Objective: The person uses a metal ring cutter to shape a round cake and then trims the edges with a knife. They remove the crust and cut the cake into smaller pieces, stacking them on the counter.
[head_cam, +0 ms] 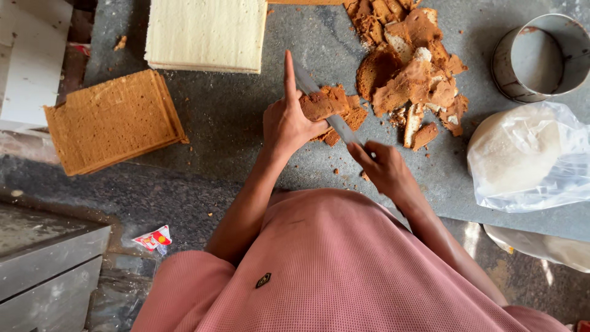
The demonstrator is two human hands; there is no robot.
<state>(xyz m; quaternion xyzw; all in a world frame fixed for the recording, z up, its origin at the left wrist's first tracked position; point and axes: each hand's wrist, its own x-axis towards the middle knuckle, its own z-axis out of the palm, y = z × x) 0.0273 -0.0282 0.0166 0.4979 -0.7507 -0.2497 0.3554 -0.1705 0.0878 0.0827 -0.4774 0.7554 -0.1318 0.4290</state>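
- While I watch from the head camera, my left hand [287, 123] sits at the centre of the frame, thumb and curled fingers pinching a brown cake scrap [319, 104], with the forefinger stretched straight up along the blade, I judge to steady it.
- My right hand [384, 167], just lower right of centre, is closed around the handle of the knife [326, 107]; the blade runs up-left from it and passes against the scrap, so the piece is held right at the edge for trimming.
- Under the blade lie a few more small brown offcuts [347, 118] on the grey stone counter [233, 110].
- One loose heap of crust trimmings [412, 74] lies upper right of centre, near the hands; I cannot count its pieces.
- Two stacks of cake sheets stand apart on the left: a brown stack [110, 120] at left, and a pale stack [206, 34] at the top edge.
- One round metal ring [541, 58] stands in the upper right corner.
- One clear plastic bag [528, 157] holding a pale round lies at the right edge; a second bag [541, 246] shows below the counter.
- One small red and white wrapper [153, 238] lies at lower left.
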